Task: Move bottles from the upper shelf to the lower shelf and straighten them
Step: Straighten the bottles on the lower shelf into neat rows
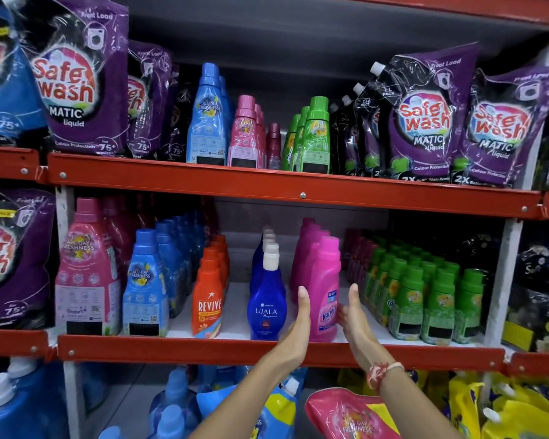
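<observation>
On the lower shelf (203, 348) a row of pink Vanish bottles (325, 280) stands upright, its front bottle at the shelf's edge. My left hand (298, 324) is flat and open against that bottle's left side. My right hand (357, 321) is open just to its right, fingers up, a little apart from it. Neither hand holds anything. On the upper shelf (203, 182) stand a tall blue bottle (208, 118), pink bottles (244, 134), a small maroon bottle (274, 147) and green bottles (314, 137).
On the lower shelf, blue Ujala bottles (267, 299) stand left of the Vanish row, orange Revive bottles (208, 299) further left, and several green bottles (425, 299) to the right. Purple Safe Wash pouches (425, 115) flank the upper bottles. Pouches and jugs fill the bottom level.
</observation>
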Action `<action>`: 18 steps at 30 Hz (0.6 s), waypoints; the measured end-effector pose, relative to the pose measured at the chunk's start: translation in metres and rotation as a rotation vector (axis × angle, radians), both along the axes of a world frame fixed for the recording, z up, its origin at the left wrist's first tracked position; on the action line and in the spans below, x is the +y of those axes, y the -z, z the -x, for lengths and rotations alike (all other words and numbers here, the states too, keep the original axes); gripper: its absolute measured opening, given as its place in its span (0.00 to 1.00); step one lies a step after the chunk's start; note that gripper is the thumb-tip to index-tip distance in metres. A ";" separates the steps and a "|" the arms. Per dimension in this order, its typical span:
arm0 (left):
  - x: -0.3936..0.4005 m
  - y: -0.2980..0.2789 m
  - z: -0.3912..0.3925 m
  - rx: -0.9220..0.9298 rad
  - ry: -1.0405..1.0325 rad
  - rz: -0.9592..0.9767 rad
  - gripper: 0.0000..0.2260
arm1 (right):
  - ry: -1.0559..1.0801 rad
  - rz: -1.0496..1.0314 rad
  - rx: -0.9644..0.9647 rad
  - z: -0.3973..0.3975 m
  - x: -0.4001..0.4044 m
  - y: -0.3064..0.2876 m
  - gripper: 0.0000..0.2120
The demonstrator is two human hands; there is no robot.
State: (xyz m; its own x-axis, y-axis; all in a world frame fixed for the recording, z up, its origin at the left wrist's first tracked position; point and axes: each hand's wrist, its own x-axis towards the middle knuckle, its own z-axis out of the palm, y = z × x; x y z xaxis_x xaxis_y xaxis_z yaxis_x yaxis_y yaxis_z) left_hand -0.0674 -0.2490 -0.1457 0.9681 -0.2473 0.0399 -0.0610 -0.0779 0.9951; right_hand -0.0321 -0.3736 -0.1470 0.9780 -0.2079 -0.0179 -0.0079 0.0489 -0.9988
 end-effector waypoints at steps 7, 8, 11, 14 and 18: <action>0.004 -0.010 -0.008 0.033 0.049 -0.005 0.45 | -0.024 0.054 -0.014 0.009 -0.013 0.004 0.43; 0.004 -0.010 -0.010 0.051 0.053 0.013 0.46 | -0.022 0.047 -0.015 0.012 -0.012 0.003 0.42; 0.009 -0.004 -0.020 0.103 0.058 0.014 0.56 | -0.030 0.033 -0.035 0.013 -0.013 0.006 0.41; 0.014 0.000 -0.024 0.140 0.075 0.012 0.60 | -0.042 0.078 -0.034 0.013 -0.017 0.007 0.40; 0.015 -0.003 -0.023 0.124 0.112 -0.022 0.58 | -0.068 0.117 -0.030 0.013 -0.018 0.009 0.41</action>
State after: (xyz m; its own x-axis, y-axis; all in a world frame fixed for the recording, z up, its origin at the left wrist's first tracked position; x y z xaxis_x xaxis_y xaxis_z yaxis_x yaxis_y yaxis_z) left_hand -0.0439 -0.2345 -0.1427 0.9316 -0.3533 -0.0851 0.0532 -0.0990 0.9937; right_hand -0.0453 -0.3918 -0.1558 0.9897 -0.1398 0.0322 0.0230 -0.0674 -0.9975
